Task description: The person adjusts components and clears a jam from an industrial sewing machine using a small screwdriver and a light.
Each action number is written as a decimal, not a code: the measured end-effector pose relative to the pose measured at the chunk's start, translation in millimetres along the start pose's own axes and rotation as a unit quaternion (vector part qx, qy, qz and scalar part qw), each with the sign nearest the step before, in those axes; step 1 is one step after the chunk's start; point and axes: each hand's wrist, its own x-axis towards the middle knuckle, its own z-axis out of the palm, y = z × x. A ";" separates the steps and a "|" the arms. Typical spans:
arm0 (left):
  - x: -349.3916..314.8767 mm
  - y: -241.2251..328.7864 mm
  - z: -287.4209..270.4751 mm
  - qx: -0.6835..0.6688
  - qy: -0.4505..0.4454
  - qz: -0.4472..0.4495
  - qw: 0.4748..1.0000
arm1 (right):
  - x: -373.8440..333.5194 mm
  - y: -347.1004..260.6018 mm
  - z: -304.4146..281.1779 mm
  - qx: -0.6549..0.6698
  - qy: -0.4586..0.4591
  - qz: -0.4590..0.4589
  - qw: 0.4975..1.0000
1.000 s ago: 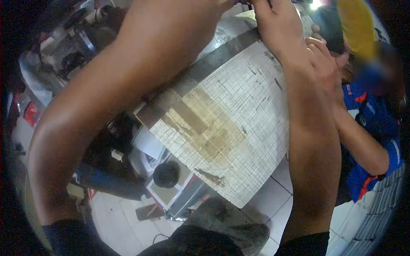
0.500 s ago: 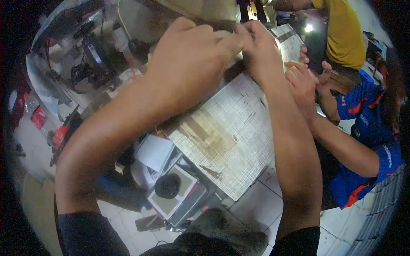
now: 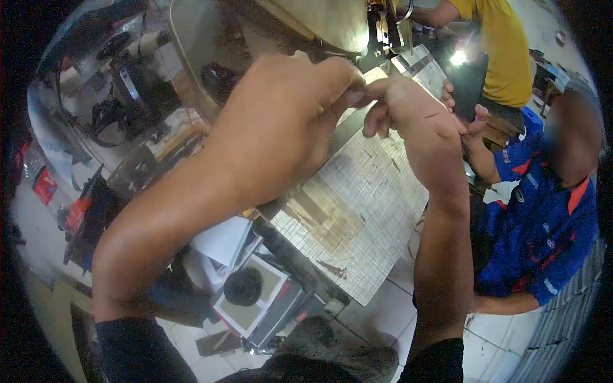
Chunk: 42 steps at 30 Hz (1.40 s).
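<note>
My left hand (image 3: pixel 297 105) is closed in a pinch, its back toward me. Beside it, my right hand (image 3: pixel 415 108) has its thumb and forefinger pressed together and its other fingers curled. The fingertips of both hands meet above a worn work board (image 3: pixel 357 217) with a grid pattern and brown stains. Whatever the fingers hold is hidden or too small to name. Just beyond the hands stands a cream-coloured machine body (image 3: pixel 319 25), with metal parts (image 3: pixel 383 29) at its right end that look like a sewing machine's needle area.
At right, a person in a blue and red shirt (image 3: pixel 530 191) holds up a dark phone (image 3: pixel 472 80) with its light on. Another person in a yellow shirt (image 3: pixel 507 51) is behind. Papers (image 3: pixel 223 239) and a round black object (image 3: pixel 243 285) lie below the board. Clutter fills the left.
My hands have come down and nearer, away from the machine's metal parts. My right wrist has bent over. The person in blue has leaned back, and a hand has left the space beside my right forearm.
</note>
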 end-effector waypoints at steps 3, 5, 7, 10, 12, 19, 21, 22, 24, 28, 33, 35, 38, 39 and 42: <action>-0.4 -2.3 0.3 -0.017 -0.016 0.011 1.000 | -2.3 -13.0 4.6 -0.092 -0.004 -0.023 0.995; -0.9 -4.2 0.7 -0.020 -0.020 0.018 0.999 | -2.5 -19.9 6.5 -0.132 0.032 0.023 0.990; -0.6 -1.2 -0.8 -0.012 -0.023 0.007 1.000 | -3.1 -20.2 7.8 -0.145 0.035 0.028 0.988; 0.2 1.9 -0.1 0.006 -0.027 0.001 1.000 | -5.7 -21.3 10.8 -0.195 0.052 0.041 0.979; -0.5 0.7 0.3 0.012 -0.029 0.007 0.999 | -7.5 -21.8 13.6 -0.234 0.067 0.052 0.969; -6.7 -1.3 -1.0 0.088 -0.037 0.070 0.993 | -7.0 -26.9 30.0 -0.366 0.110 -0.033 0.923; -6.5 -1.6 -0.2 0.097 -0.032 0.082 0.991 | -6.8 -23.8 29.4 -0.401 0.116 -0.048 0.907; -5.7 -0.8 -0.4 0.100 -0.032 0.076 0.992 | -5.1 -18.5 24.9 -0.345 0.114 -0.050 0.930; -5.0 1.1 -2.2 0.105 -0.033 0.069 0.992 | -6.2 -15.9 18.2 -0.287 0.112 -0.052 0.950; -8.1 3.6 -3.6 0.091 -0.035 0.083 0.992 | -9.4 -18.2 9.7 -0.020 0.045 0.182 0.982; -9.8 3.2 -5.4 0.074 -0.016 0.128 0.989 | -7.4 -23.9 12.3 0.000 0.042 0.174 0.984; -9.3 3.6 -4.6 0.071 -0.024 0.110 0.991 | -8.4 -29.7 17.2 -0.047 0.064 0.167 0.983; -7.0 1.9 -2.9 0.099 -0.037 0.073 0.992 | -8.8 -21.7 15.9 -0.103 0.080 0.125 0.984; -6.7 2.0 -2.8 0.099 -0.037 0.073 0.992 | -8.9 -18.8 14.3 -0.116 0.075 0.090 0.986; -6.1 2.0 -3.0 0.099 -0.036 0.080 0.991 | -8.1 -20.8 14.9 -0.101 0.082 0.099 0.986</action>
